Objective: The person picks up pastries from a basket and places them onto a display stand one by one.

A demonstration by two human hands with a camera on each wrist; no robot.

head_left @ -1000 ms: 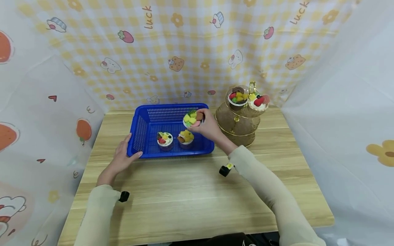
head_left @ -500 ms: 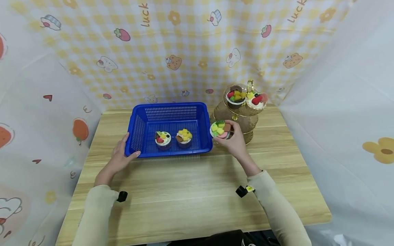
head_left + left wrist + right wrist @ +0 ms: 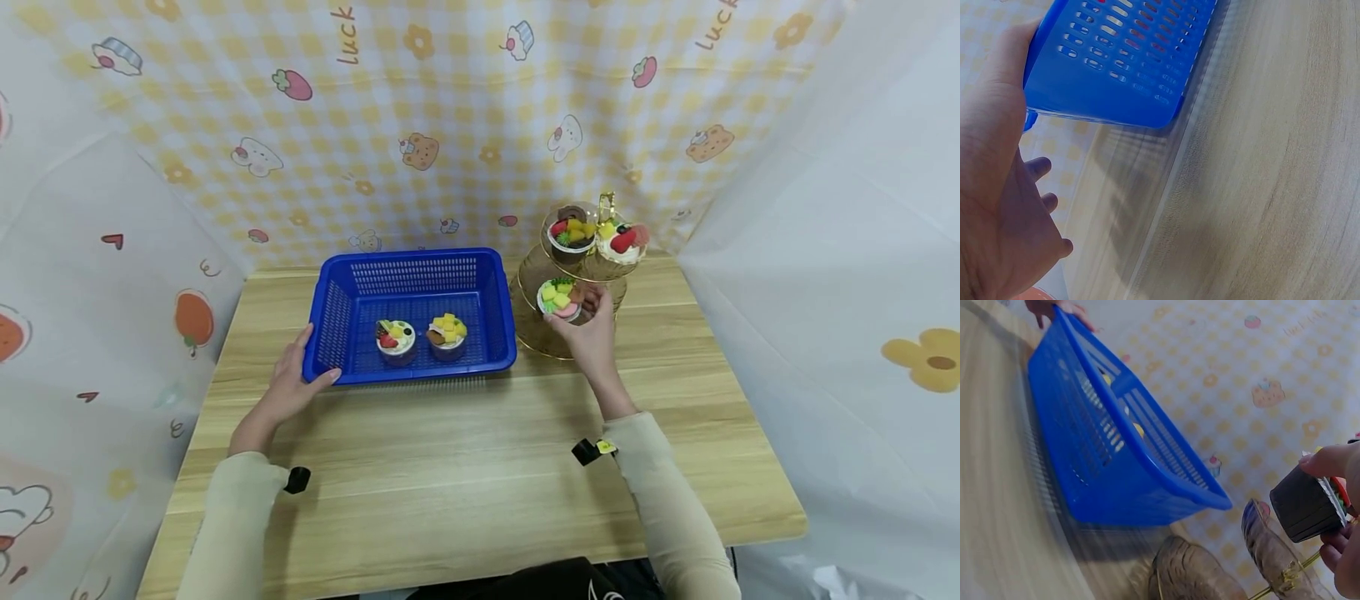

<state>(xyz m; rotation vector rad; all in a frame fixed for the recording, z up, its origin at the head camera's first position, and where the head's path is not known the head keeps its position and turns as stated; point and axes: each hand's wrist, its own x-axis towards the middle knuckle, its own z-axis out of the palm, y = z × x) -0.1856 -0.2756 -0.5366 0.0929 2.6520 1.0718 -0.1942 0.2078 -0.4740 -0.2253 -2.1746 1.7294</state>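
Observation:
My right hand [image 3: 595, 340] pinches a cupcake [image 3: 558, 298] topped with yellow cubes, green and pink pieces. It is at the middle level of a clear, gold-rimmed tiered stand [image 3: 538, 340], just under the top tier. Seen from the right wrist, the cupcake's dark pleated cup [image 3: 1302, 509] is tilted between thumb and fingers; whether it touches the tier I cannot tell. My left hand [image 3: 283, 385] rests at the near left corner of a blue plastic basket [image 3: 420, 375]. Its thumb lies along the rim and its other fingers are spread loosely beside the wall.
Inside the basket sit a strawberry-topped cupcake [image 3: 396, 342] and a yellow-topped cupcake [image 3: 447, 335]. On the stand's top tier are two more, a dark cupcake [image 3: 572, 237] and a white cream cupcake [image 3: 621, 243], by a gold handle [image 3: 606, 207]. A checked curtain [image 3: 420, 100] hangs behind.
My right hand has carried the cupcake out from over the basket, rightward to the stand's middle level. My left hand stays at the basket's corner. The view has shifted slightly.

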